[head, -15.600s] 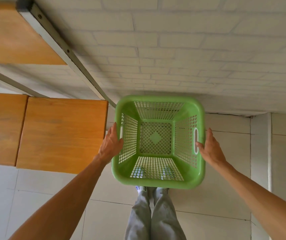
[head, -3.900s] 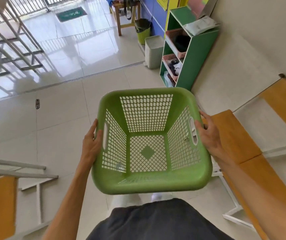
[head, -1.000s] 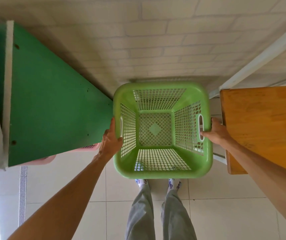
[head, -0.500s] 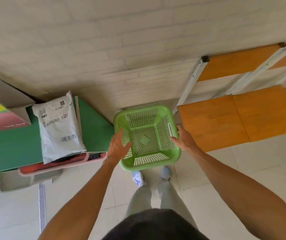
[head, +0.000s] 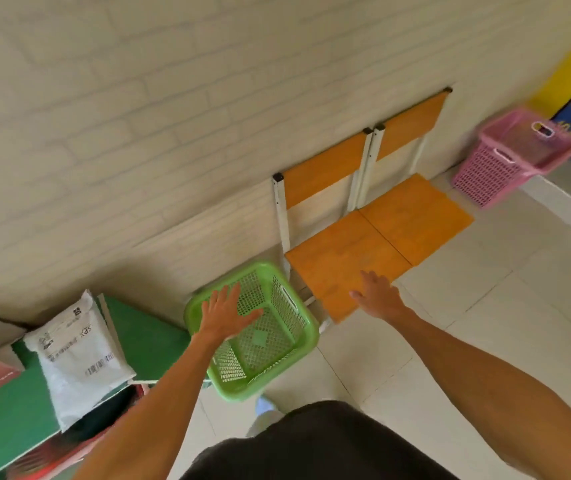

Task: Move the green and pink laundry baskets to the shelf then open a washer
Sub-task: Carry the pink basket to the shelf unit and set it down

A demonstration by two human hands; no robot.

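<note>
Both the left hand [head: 223, 315] and right hand [head: 379, 295] hover spread and empty above the green laundry basket [head: 270, 355] on the floor.

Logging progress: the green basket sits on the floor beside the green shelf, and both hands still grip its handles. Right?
Not quite. The head view shows the left hand and right hand open, off the green basket. It does sit by the green shelf.

Two baskets [head: 270, 344], two chairs [head: 342, 258]
</note>
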